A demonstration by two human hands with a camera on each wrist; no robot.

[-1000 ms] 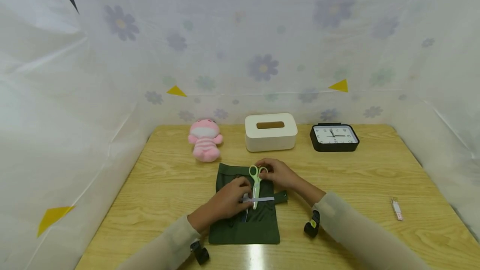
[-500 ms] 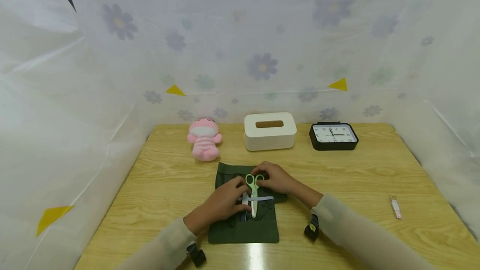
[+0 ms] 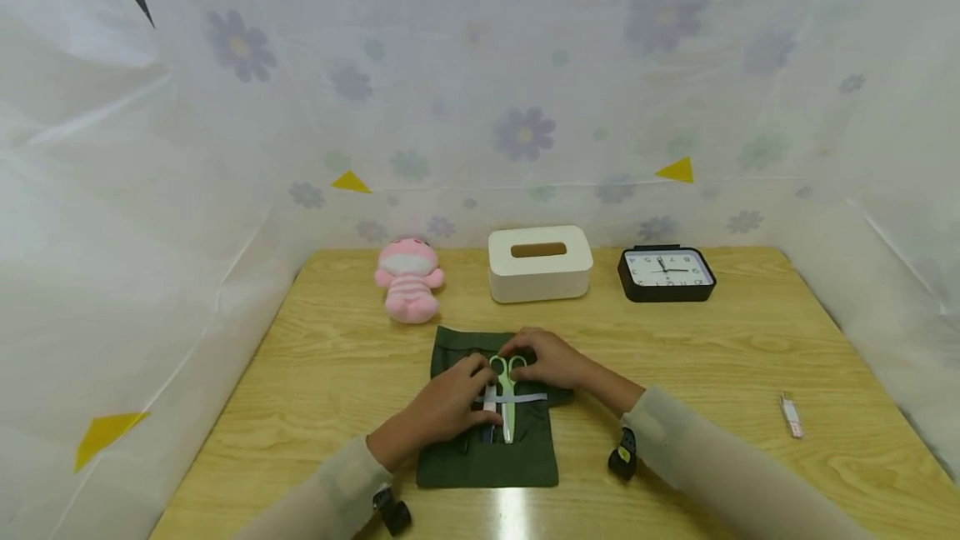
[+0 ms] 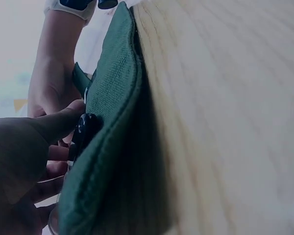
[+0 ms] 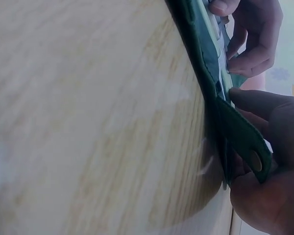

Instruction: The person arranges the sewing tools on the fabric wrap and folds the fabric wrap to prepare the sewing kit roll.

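Observation:
A dark green fabric tool roll [image 3: 517,467] lies spread on the wooden table. Light green scissors [image 3: 508,422] lie on it, blades toward the person, beneath a pale elastic band [image 3: 534,397]. My right hand [image 3: 553,359] pinches the scissors at the finger loops. Beside them a slim white and dark tool [image 3: 489,432] is also under the band, partly covered by my left hand [image 3: 444,407]. That hand rests over the roll, its thumb and fingers spread near the blades. In the right wrist view, a snap strap [image 5: 241,139] sticks out from the roll's side.
Behind the roll stand a pink plush toy [image 3: 410,286], a white tissue box [image 3: 540,282] and a black alarm clock [image 3: 667,275]. A small white and pink stick with a metal end [image 3: 791,417] lies far right. Flower-printed sheeting [image 3: 525,90] walls off the back and sides.
The scissors have slid toward the person under the band, with their blade tips now at the roll's lower pocket edge. My right hand has followed them; my left hand has shifted slightly.

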